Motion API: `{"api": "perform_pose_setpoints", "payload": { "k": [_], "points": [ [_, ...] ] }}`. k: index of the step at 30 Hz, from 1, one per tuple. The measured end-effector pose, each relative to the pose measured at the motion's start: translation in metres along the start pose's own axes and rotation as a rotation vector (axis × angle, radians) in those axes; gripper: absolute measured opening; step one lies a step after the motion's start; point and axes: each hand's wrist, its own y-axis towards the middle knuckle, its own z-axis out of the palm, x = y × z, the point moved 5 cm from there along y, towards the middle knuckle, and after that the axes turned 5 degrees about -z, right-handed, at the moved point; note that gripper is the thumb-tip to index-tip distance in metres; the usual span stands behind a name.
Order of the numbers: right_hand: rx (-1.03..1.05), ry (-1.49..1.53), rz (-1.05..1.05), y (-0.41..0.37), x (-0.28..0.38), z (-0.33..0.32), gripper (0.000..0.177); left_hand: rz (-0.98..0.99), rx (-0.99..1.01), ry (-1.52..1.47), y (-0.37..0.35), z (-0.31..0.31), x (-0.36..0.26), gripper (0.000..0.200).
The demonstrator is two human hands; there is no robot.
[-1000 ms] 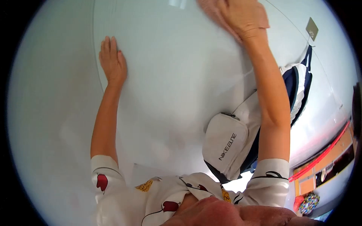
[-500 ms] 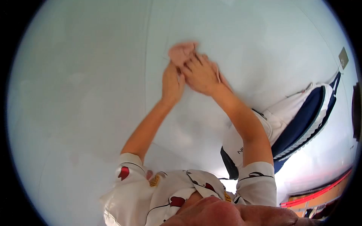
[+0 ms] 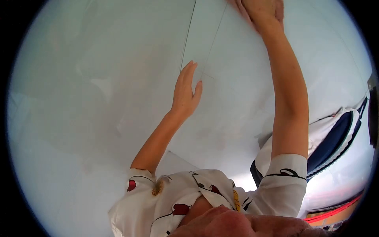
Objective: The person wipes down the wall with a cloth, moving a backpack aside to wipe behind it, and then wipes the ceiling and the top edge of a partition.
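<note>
My right hand (image 3: 260, 10) is at the top edge of the view, with a pink cloth (image 3: 279, 10) under and around it. The cloth appears pressed against a pale, smooth wall panel (image 3: 118, 118). My fingertips and part of the cloth are cut off by the frame. Lower and to the left, my left hand (image 3: 184, 91) is open, fingers stretched upward and thumb apart. Nothing is in it, and it lies close to the panel; whether it touches cannot be told.
A white and dark blue backpack (image 3: 331, 134) hangs at the right, partly behind my right forearm. Thin dark seams (image 3: 188, 31) run up the panel near my left hand. A red strip (image 3: 335, 211) shows at the lower right.
Both hands were together on the pink cloth. My right hand has moved up and right with it, while my left hand has let go and opened. The backpack appears farther right and lower.
</note>
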Motion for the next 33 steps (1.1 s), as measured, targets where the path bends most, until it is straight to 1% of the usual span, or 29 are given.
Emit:
{"api": "perform_pose_setpoints", "payload": {
  "k": [1,3,4,5,6,7,8,10,11,14,15,16,17,18,20,21,24,27,30,33],
  "points": [
    [-0.13,-0.094,-0.081,0.003,0.0,0.005,0.035,0.041,-0.032,0.035,-0.002,-0.002,0.006,0.053],
    [-0.093,-0.01,-0.091,-0.002,0.023,0.02,0.034,0.121,-0.101,0.088,-0.001,-0.009,0.008,0.053],
    [-0.062,0.029,-0.094,-0.008,0.04,0.026,0.034,0.166,-0.144,0.101,0.013,-0.013,0.006,0.053],
    [0.193,0.16,0.003,-0.017,0.059,0.034,0.033,0.209,-0.186,0.112,0.026,-0.017,0.003,0.053],
    [-0.017,0.167,-0.202,-0.035,0.081,0.042,0.03,0.277,-0.195,0.138,0.039,-0.02,-0.003,0.053],
    [-0.042,0.159,-0.14,-0.049,0.099,0.038,0.029,0.352,-0.21,0.163,0.049,-0.021,-0.005,0.053],
    [-0.069,0.149,-0.078,-0.062,0.115,0.032,0.029,0.315,-0.169,0.17,0.056,-0.014,0.002,0.053],
    [-0.018,0.324,-0.073,-0.088,0.134,0.04,0.029,0.248,-0.123,0.193,0.067,-0.004,0.013,0.052],
    [0.014,0.403,-0.071,-0.101,0.138,0.046,0.029,0.267,-0.178,0.187,0.068,0.008,0.028,0.052],
    [0.031,0.426,-0.085,-0.12,0.155,0.042,0.028,0.287,-0.199,0.108,0.052,0.015,0.044,0.053],
    [0.146,0.499,-0.032,-0.132,0.163,0.052,0.03,0.267,-0.19,0.094,0.046,0.015,0.048,0.053],
    [0.21,0.513,-0.027,-0.152,0.178,0.054,0.031,0.235,-0.191,0.074,0.029,0.016,0.055,0.053],
    [0.26,0.529,-0.009,-0.16,0.194,0.04,0.032,0.215,-0.185,0.068,0.018,0.015,0.056,0.053],
    [0.306,0.548,0.012,-0.169,0.208,0.033,0.032,0.152,-0.159,0.046,0.01,0.016,0.059,0.053],
    [0.253,0.554,0.098,-0.212,0.234,0.042,0.038,0.026,-0.111,0.016,-0.004,0.024,0.069,0.054],
    [0.223,0.56,0.131,-0.233,0.249,0.047,0.041,0.053,-0.101,0.085,-0.014,0.033,0.081,0.055],
    [0.424,0.708,0.142,-0.28,0.278,0.056,0.048,-0.098,0.025,0.064,-0.051,0.051,0.114,0.055],
    [0.655,0.884,0.197,-0.326,0.309,0.058,0.053,-0.259,0.137,0.048,-0.093,0.063,0.138,0.058],
    [0.782,0.863,-0.073,-0.375,0.339,0.066,0.052,-0.337,0.168,-0.053,-0.121,0.071,0.148,0.059],
    [0.84,0.807,-0.131,-0.406,0.349,0.057,0.05,-0.354,0.192,-0.07,-0.155,0.086,0.157,0.06]
  ]
}}
